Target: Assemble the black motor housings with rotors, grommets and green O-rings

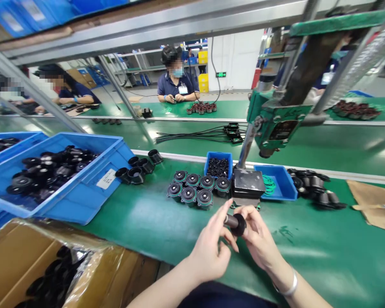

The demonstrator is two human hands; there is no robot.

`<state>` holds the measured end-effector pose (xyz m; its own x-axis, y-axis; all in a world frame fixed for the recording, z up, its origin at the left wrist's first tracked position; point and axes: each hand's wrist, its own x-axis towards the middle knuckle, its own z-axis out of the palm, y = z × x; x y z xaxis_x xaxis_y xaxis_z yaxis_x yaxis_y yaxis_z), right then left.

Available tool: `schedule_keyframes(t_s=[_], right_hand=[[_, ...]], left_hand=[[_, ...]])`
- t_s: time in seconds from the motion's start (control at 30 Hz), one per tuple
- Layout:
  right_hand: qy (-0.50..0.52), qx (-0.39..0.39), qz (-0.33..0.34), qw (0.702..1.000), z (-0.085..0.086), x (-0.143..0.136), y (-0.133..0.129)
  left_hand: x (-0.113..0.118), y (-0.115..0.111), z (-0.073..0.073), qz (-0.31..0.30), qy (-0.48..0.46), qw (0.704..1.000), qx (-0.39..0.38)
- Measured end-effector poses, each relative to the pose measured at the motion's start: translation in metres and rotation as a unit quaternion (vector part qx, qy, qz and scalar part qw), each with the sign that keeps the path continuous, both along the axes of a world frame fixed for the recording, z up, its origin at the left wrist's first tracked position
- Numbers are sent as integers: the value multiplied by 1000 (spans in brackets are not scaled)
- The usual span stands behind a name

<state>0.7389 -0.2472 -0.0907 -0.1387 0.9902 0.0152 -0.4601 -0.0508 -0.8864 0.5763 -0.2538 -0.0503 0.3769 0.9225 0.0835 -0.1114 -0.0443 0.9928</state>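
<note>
My right hand (258, 237) pinches the black disc of a rotor-like part (232, 221), whose grey-brown cylinder points left. My left hand (211, 246) is beside the cylinder's end, its fingers apart and some stretched upward; whether they touch the part I cannot tell. Just beyond my hands, the press's dark metal block (248, 183) stands on the green bench. Left of it are several round black housings (189, 194) with green rings. A small blue bin (218, 156) of little black pieces sits behind them. Green rings (268, 185) lie in another blue bin (285, 186).
The green press head (276, 122) hangs over the block. Black cylindrical sleeves (137, 175) stand near a large blue crate (83, 205) of black parts. Dark rotor-like parts (324, 197) lie at right, near cardboard (372, 201). An open carton (115, 273) is lower left. A co-worker (178, 85) sits opposite.
</note>
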Motion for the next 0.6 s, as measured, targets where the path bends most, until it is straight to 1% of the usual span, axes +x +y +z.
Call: schedule_keyframes(t_s=[0.1,0.2,0.27,0.37,0.5,0.6], right_hand=[[43,-45,34,997,-2,-2,0],[107,-99,83,986,-2,-5,2],[141,-125,100,977,-2,-6,3],[168,-153,99,969,-2,-8,5],[180,-174,96,963,-6,-6,6],[172,-170,94,966,-9,-6,6]], left_hand=[[-2,-1,0,-23,12,1000,-2],[-8,2,-2,-14,19,1000,-15],[-12,4,-5,-2,26,1000,-13],[-17,6,-9,9,22,1000,-20],[-19,7,-11,26,-7,999,-44],[-16,8,-14,59,-12,998,-26]])
